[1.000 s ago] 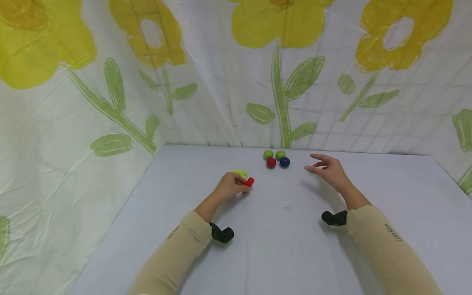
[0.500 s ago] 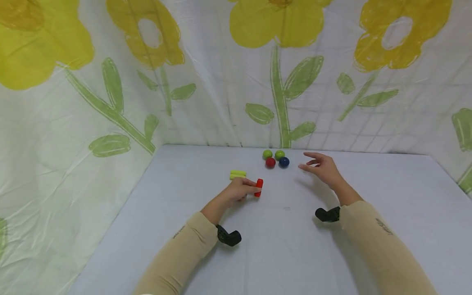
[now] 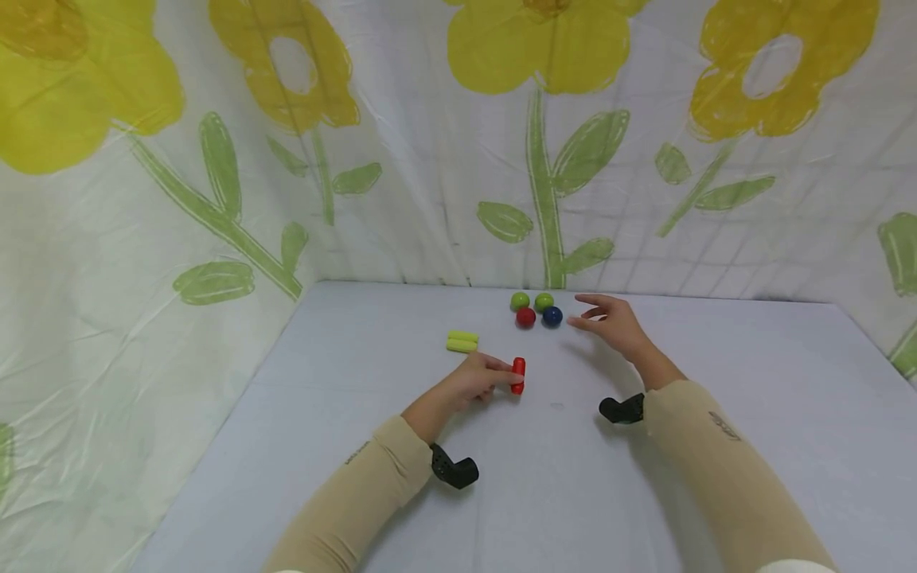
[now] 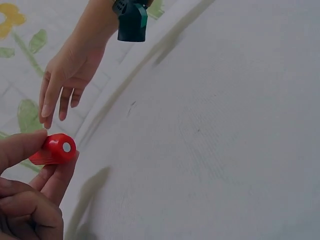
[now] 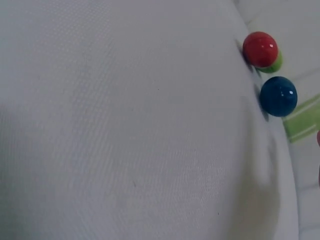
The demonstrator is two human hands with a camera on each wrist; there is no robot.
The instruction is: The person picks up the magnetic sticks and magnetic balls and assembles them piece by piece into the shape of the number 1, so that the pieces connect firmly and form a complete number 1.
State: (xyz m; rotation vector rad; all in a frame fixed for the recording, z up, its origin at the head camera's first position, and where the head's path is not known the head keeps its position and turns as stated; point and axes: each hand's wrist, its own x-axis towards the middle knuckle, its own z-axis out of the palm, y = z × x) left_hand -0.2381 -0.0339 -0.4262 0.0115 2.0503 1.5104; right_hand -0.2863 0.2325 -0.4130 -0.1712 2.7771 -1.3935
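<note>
My left hand pinches a short red cylinder between thumb and fingers, above the table. In the left wrist view, a small white dot marks the near end of that red cylinder. My right hand hovers just right of a shiny blue ball, its fingers loosely bent with nothing between them. Beside the blue ball sits a red ball, and two green balls are right behind them. The right wrist view has the blue ball and red ball, with hardly any of my hand.
Two yellow-green sticks lie side by side on the white table, behind my left hand. A curtain with painted flowers hangs along the back and left edges. Each wrist wears a black camera mount.
My left hand has carried the red cylinder rightward and toward me, away from the yellow-green sticks, turning it more upright in the head view. My right hand has shifted left toward the blue ball.
</note>
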